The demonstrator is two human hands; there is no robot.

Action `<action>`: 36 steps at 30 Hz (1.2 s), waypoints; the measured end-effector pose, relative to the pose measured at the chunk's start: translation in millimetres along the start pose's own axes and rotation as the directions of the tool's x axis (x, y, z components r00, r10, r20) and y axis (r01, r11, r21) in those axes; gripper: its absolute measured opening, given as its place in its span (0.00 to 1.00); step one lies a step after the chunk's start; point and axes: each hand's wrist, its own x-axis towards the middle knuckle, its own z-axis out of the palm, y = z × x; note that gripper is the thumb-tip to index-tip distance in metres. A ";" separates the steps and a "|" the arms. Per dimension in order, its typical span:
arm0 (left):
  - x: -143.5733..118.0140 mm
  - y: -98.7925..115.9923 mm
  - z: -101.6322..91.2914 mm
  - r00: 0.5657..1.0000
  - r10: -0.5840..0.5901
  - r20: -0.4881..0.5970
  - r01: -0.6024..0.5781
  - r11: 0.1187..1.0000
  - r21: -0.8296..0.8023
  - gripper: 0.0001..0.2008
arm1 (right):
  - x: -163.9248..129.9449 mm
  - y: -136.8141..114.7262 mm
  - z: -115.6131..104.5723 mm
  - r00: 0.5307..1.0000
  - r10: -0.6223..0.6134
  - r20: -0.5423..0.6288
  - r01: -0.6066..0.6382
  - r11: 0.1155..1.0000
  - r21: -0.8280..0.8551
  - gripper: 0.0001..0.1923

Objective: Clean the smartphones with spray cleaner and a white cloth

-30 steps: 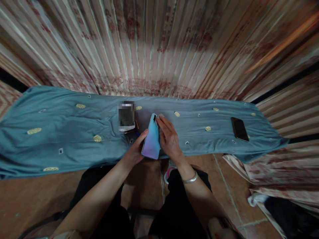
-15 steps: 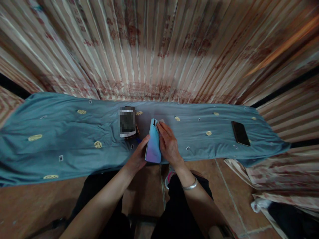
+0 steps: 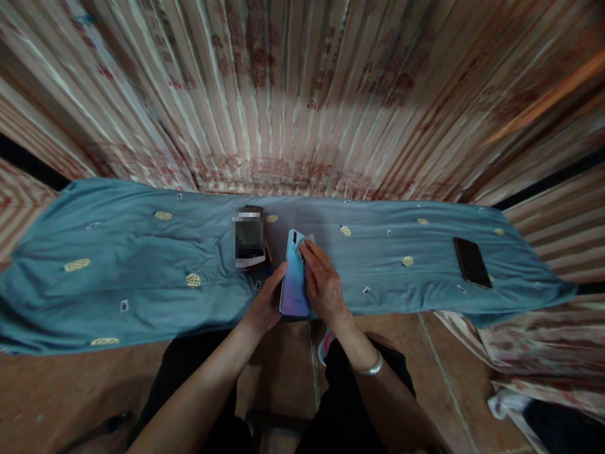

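Two hands: the left hand (image 3: 266, 304) is curled part-way round the phone, its thumb along one side, the other fingers hidden; the right hand (image 3: 327, 285) has its fingers nearly straight and together, a pale wipe (image 3: 310, 239) held under their tips, its thumb out of sight.
Blue-to-purple smartphone (image 3: 295, 287): one, back upward, above the near edge of the teal cloth (image 3: 142, 252), about midway along it.
Wipe: one; it seems to be rubbing the phone's upper side beside the camera strip. Done well, this likely wants a steady left grip, light pressure from flat fingertips, and care that the wipe does not snag at the strip.
Black smartphone (image 3: 472, 263): one, flat near the teal cloth's right end.
Dark stack (image 3: 250, 236): one, left of the teal cloth's middle; mosaic blur hides its exact nature and item count.
Silver bangle (image 3: 371, 366): one, on the right wrist, nearer than the teal cloth.
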 end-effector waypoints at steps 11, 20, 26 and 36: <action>1.0 2.2 -0.3 1.000 -0.004 -0.030 0.003 0.999 -0.040 0.21 | -0.5 -4.5 6.1 1.000 -0.011 -0.002 0.011 1.000 -0.005 0.28; -4.8 -0.3 -4.2 0.997 -0.058 -0.045 0.058 0.998 -0.003 0.21 | 4.0 0.2 0.7 1.000 0.012 -0.020 -0.013 1.000 -0.023 0.29; -3.2 3.8 3.9 0.999 0.002 -0.033 -0.002 1.000 -0.020 0.27 | 0.9 -3.7 3.4 1.000 -0.027 -0.003 0.027 1.000 -0.014 0.28; -0.5 -7.9 -0.8 0.999 -0.004 -0.037 0.004 1.000 0.015 0.29 | 2.0 -2.0 1.7 1.000 -0.005 0.009 0.005 1.000 -0.015 0.29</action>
